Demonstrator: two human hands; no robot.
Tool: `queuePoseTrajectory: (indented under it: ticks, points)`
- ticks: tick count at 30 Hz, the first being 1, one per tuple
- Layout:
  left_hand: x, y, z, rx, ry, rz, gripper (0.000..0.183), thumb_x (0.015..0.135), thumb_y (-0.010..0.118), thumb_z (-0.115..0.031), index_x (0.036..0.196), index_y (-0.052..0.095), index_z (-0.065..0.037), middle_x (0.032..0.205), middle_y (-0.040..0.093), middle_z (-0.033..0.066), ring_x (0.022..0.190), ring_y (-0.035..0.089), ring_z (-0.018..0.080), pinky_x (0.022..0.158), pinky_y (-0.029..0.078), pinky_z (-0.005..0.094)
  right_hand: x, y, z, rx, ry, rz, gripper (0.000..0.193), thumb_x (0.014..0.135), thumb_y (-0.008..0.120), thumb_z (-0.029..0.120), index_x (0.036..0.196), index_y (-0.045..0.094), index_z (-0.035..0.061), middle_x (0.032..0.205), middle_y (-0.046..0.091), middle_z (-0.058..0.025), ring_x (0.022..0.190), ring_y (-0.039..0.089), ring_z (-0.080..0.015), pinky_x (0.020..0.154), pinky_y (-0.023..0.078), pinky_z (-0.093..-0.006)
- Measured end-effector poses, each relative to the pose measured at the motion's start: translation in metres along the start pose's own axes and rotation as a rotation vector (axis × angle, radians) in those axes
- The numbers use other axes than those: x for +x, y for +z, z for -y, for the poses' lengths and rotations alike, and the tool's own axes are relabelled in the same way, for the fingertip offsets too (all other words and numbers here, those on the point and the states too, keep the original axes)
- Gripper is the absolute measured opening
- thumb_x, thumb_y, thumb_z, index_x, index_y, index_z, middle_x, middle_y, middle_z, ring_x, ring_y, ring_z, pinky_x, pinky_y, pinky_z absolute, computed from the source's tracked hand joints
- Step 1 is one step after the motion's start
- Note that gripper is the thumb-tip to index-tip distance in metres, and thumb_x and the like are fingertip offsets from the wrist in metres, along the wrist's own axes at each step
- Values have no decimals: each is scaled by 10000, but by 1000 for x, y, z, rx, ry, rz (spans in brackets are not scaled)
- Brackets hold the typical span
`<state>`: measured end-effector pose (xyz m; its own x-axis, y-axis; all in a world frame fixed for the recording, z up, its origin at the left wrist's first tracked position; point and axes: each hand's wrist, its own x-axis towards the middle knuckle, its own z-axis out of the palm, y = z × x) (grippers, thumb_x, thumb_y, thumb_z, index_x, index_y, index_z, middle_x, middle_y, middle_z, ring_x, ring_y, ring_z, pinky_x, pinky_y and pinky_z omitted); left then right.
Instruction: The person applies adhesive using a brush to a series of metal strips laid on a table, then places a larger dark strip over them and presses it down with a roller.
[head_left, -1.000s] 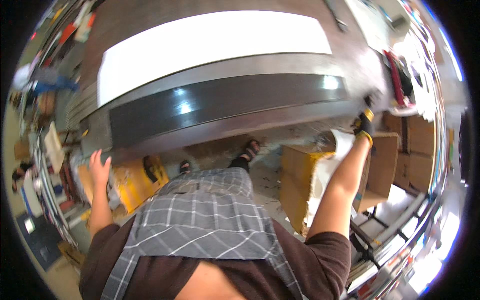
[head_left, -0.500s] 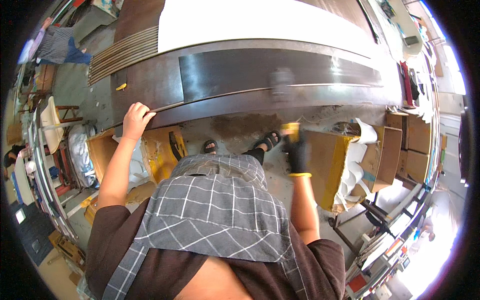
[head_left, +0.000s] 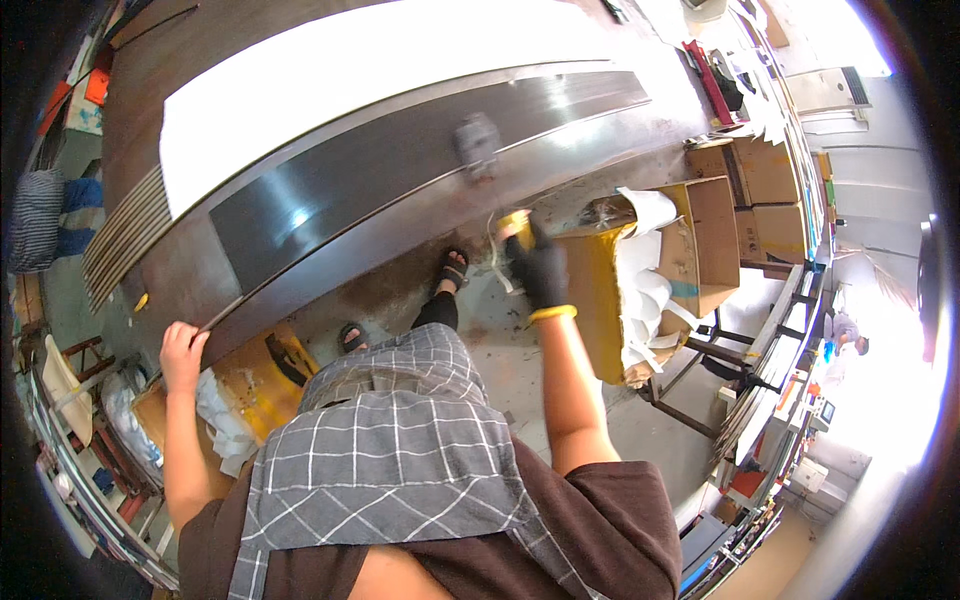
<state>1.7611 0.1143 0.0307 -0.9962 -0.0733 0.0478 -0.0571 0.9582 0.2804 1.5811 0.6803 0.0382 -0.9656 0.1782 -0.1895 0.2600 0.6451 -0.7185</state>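
My bare left hand [head_left: 183, 352] is closed, its fingers curled over the left end of a thin metal strip [head_left: 224, 312] along the bench's front edge. In a black glove, my right hand [head_left: 538, 268] grips the yellow handle [head_left: 516, 229] of a tool in front of the bench. A blurred grey block [head_left: 478, 142], apparently the tool's head, shows over the bench's edge; the link between them cannot be made out. A dark shiny metal plate [head_left: 330, 195] lies lengthwise on the bench, behind the edge.
A large white sheet [head_left: 330, 90] covers much of the bench. Several thin rods [head_left: 128, 235] and a small yellow object [head_left: 141, 301] lie at its left. A cardboard box [head_left: 590, 300] with white scraps stands at right, another box [head_left: 245, 385] below my left hand.
The view has turned and shifted, so the bench now slants up to the right. Both hands keep their grips. The grey block still shows smeared by motion over the bench's edge.
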Motion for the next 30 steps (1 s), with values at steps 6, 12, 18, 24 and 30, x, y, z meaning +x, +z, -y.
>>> queuePoseTrajectory:
  ticks: [6, 12, 18, 24, 30]
  points:
    - [22, -9, -6, 65, -125, 176, 226, 757, 716, -89, 812, 520, 9, 844, 541, 137, 840, 542, 334, 742, 443, 404, 255, -173, -176, 50, 78, -282, 439, 840, 682, 447, 969, 661, 28, 731, 655, -172, 618, 630, -295, 559, 489, -414]
    - [23, -16, -14, 61, -198, 283, 229, 771, 697, -99, 804, 500, 12, 835, 524, 152, 828, 523, 358, 733, 423, 416, 300, -224, -142, 527, 387, -104, 353, 863, 675, 353, 997, 603, 34, 750, 630, -144, 537, 593, -234, 475, 485, -362]
    - [23, -15, -10, -8, -181, 251, 262, 750, 720, -126, 799, 493, -4, 802, 504, 131, 811, 529, 325, 713, 429, 397, 49, -33, -28, 76, -295, 281, 311, 890, 658, 257, 1126, 592, 65, 934, 662, -140, 831, 651, -259, 735, 512, -386]
    - [50, -14, -19, -96, -140, 257, 258, 747, 714, -120, 795, 485, -11, 783, 484, 122, 778, 516, 303, 698, 422, 379, -79, 118, 133, -55, -605, 835, 391, 890, 599, 340, 1205, 564, 111, 1012, 667, -207, 910, 645, -405, 773, 499, -481]
    - [21, -10, -4, -141, -268, 261, 269, 707, 731, -79, 763, 478, -8, 744, 467, 106, 714, 501, 265, 659, 415, 361, -3, 15, 1, -9, -135, 329, 577, 810, 710, 365, 1288, 533, 94, 997, 661, -236, 919, 642, -431, 818, 502, -484]
